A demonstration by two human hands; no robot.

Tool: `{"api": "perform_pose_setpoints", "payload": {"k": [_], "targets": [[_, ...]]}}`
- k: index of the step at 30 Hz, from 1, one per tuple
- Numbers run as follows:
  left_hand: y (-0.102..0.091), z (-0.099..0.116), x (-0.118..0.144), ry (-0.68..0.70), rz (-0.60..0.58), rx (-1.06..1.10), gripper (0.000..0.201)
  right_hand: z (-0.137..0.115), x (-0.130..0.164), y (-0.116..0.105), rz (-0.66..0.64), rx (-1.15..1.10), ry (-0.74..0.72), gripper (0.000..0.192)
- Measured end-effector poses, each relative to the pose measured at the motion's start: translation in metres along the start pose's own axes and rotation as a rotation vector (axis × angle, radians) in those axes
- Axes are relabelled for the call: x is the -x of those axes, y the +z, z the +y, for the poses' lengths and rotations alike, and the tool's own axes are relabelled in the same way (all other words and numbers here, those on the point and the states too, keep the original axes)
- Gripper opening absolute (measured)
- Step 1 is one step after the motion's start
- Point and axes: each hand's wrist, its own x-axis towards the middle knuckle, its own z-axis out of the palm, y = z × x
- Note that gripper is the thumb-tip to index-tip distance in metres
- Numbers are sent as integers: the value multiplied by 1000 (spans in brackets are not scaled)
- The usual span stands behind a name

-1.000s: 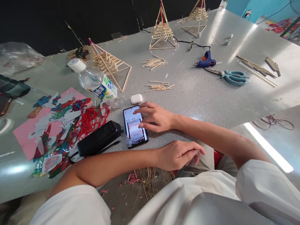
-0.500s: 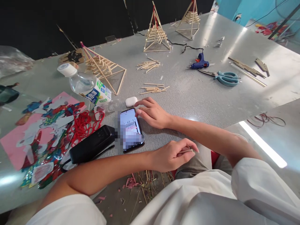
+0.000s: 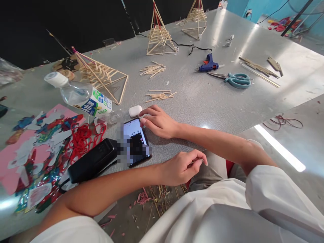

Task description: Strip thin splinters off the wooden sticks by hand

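My right hand (image 3: 158, 121) rests on the table at the top right corner of a lit phone (image 3: 135, 141), fingertips touching its edge. A white earbud case (image 3: 135, 110) lies just beyond the fingers. My left hand (image 3: 181, 167) hangs over the table's near edge with its fingers pinched on a thin wooden stick (image 3: 196, 161). A black power bank (image 3: 92, 161) sits left of the phone.
A water bottle (image 3: 78, 96) lies on its side by a stick pyramid (image 3: 101, 76). Two more pyramids (image 3: 159, 33) stand at the back. Loose sticks (image 3: 159, 95), a blue glue gun (image 3: 208, 64) and scissors (image 3: 234, 80) are on the right. Coloured paper scraps and red string (image 3: 83, 138) cover the left.
My right hand has drawn back from the phone's screen to its upper right corner. My left fingers have closed on the thin stick. The view has shifted, so everything sits further left.
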Motion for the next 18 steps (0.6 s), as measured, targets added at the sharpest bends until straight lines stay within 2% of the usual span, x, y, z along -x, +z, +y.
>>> {"api": "perform_pose_setpoints", "payload": {"k": [5,9,11,15,18], "targets": [[-1,0,0,-21,22,11,19,-2,1,-1,-21,-18,30,57],[-3,2,-3,-43,36,112,23,-3,-2,-3,-13,-49,49,59],[-4,3,-5,-62,52,168,25,-7,-4,-11,1,-96,50,61],[-2,3,-9,-87,132,296,36,-32,10,-52,8,-295,172,57],[-2,1,-12,-66,181,353,44,-64,50,-91,67,-330,246,47]]}}
